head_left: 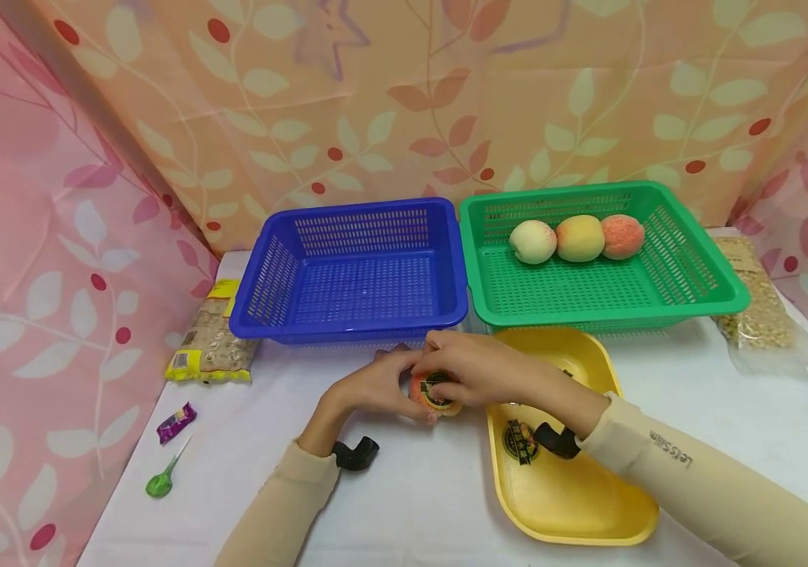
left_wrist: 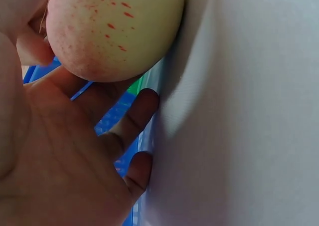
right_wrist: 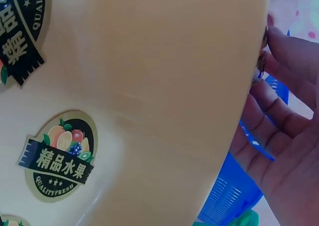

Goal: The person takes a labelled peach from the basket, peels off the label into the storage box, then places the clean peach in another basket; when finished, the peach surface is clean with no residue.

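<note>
In the head view my left hand (head_left: 376,387) grips a pink and pale yellow peach (head_left: 417,387) low over the table, between the blue basket and the yellow tray. In the left wrist view the peach (left_wrist: 119,31) shows a pale side with red flecks. A dark round sticker (head_left: 437,387) lies on its upper face. My right hand (head_left: 489,368) bends over the peach, thumb and fingers at the sticker. The right wrist view shows only a sliver of that sticker behind the tray edge. Below the right forearm, the yellow tray (head_left: 581,500) holds several fruit stickers (right_wrist: 62,156).
A blue basket (head_left: 365,327) and a green basket (head_left: 609,315) stand side by side at the back; the green one holds three peaches (head_left: 580,239). Bagged goods (head_left: 213,342) lie left, a bag of grains (head_left: 758,307) right. Wrapped candies (head_left: 177,423) and a green lollipop (head_left: 160,483) lie nearby.
</note>
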`<action>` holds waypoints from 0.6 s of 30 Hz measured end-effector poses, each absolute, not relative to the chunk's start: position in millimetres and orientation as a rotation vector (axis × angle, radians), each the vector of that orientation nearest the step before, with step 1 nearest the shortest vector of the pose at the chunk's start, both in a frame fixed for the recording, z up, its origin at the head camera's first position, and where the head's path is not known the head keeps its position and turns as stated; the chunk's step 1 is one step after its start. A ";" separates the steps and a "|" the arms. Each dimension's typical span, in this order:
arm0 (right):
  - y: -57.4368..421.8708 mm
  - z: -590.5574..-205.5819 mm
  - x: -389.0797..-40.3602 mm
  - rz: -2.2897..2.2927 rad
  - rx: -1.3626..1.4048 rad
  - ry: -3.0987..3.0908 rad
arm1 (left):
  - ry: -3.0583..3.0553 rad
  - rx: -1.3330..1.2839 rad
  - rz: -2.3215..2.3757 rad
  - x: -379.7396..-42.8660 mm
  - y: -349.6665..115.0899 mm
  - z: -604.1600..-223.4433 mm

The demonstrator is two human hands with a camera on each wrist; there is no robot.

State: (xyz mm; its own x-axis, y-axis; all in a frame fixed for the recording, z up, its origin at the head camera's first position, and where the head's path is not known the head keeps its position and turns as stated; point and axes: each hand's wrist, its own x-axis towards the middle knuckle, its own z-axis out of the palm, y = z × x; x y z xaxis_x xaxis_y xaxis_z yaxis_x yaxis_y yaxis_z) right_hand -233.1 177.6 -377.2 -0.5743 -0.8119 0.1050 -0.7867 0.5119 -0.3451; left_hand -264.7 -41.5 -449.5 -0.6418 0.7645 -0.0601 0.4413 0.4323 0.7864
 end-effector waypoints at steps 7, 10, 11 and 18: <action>174.5 -376.6 -231.1 -0.568 -1.416 2.656 | 2.338 1.020 0.995 -263.7 -43.1 -448.6; 173.0 -375.9 -231.9 -0.592 -1.420 2.642 | 2.336 1.022 0.993 -263.5 -43.3 -447.9; 172.8 -375.8 -232.3 -0.608 -1.418 2.633 | 2.335 1.021 0.992 -263.5 -43.2 -447.8; 176.8 -376.4 -235.0 -0.772 -1.421 2.536 | 2.326 1.005 0.967 -263.7 -44.6 -447.7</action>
State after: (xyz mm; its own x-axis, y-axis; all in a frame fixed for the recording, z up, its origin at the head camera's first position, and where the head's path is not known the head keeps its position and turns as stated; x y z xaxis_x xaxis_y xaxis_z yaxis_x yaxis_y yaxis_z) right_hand -235.0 176.8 -376.4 -0.5468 -0.8273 0.1291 -0.7588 0.4244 -0.4941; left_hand -263.7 -44.6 -447.7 -0.6469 0.7553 -0.1051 0.4583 0.4952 0.7381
